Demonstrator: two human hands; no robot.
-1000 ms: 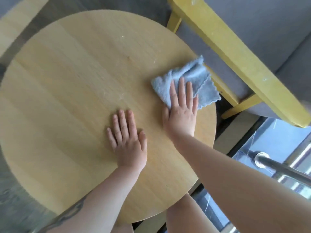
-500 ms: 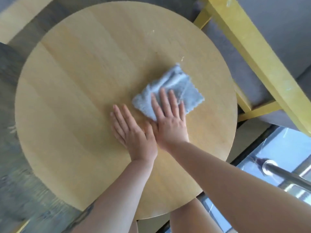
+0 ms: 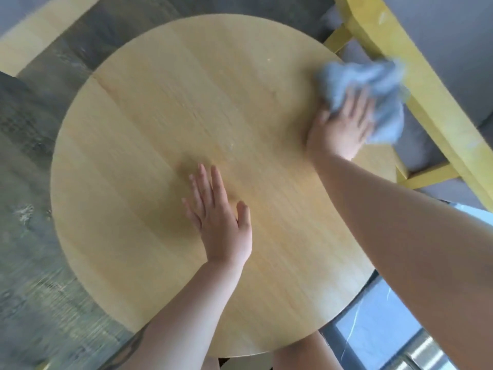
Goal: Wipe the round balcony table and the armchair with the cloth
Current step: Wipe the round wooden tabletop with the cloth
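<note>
The round wooden table (image 3: 149, 134) fills the middle of the view. My left hand (image 3: 218, 209) lies flat on its centre with straight fingers. My right hand (image 3: 344, 124) presses the crumpled blue cloth (image 3: 373, 86) against the table's right edge; its fingers look fairly straight but are blurred by motion. Part of the cloth hangs over the edge toward the armchair. The armchair's yellow wooden frame (image 3: 426, 97) and grey cushions (image 3: 458, 44) stand just beyond the table at the upper right.
Grey patterned floor (image 3: 29, 209) runs along the left. A glass panel and metal railing (image 3: 394, 340) lie at the lower right. A pale wooden strip (image 3: 40, 25) crosses the top left corner.
My right hand has swept the cloth from the table's middle out to the right edge, bunching it up. My left hand stays flat on the table, now apart from the right hand.
</note>
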